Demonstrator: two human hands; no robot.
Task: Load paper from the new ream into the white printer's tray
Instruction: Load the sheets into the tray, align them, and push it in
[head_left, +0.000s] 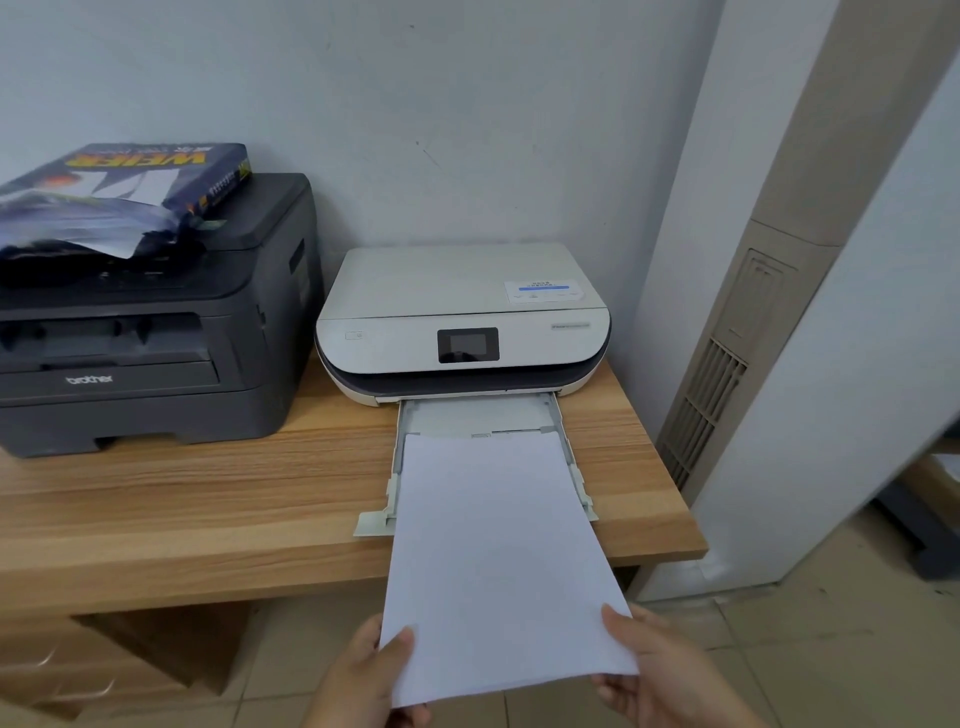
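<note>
A stack of white paper (493, 551) is held by both hands at its near corners. My left hand (363, 675) grips the near left corner and my right hand (654, 670) the near right corner. The stack's far edge lies over the pulled-out tray (566, 447) of the white printer (462, 317), between the tray's side rails. The near half of the stack hangs out past the table edge. The torn-open blue ream (124, 192) lies on top of the dark printer at the left.
A dark grey printer (145, 343) stands left of the white one on the wooden table (208, 499). A tall beige air conditioner unit (737, 332) stands close on the right. Drawers (62, 670) sit under the table at lower left.
</note>
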